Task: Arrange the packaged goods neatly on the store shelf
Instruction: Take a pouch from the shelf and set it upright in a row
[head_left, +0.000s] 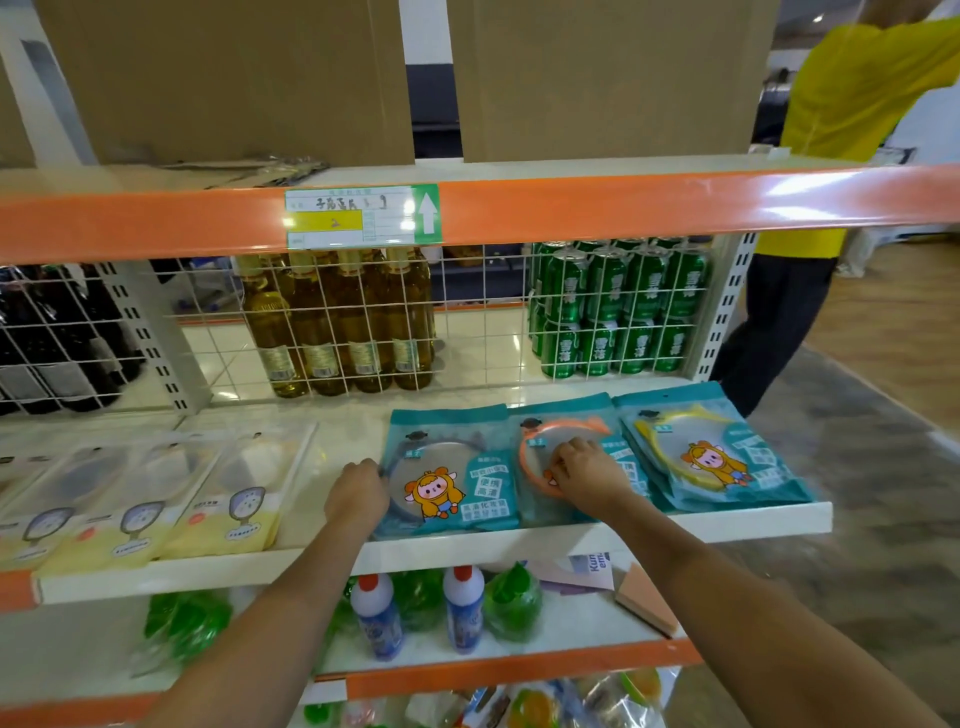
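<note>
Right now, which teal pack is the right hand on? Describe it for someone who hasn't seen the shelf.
Find the white shelf below the orange rail, in front of the green cans. Three teal packs lie at its right end; take the middle pack, under the right hand. Its ring is orange; the neighbours' are grey and yellow.

Two bare forearms enter from bottom edge, reaching up toward shelf (519, 545). No sleeves visible on either arm up to frame edge. No watch, bracelet or glove on wrists. Left hand (357, 493) bare, no rings visible. Right hand (589, 470) bare, no rings visible, short nails. Rest of wearer's body out of frame.
</note>
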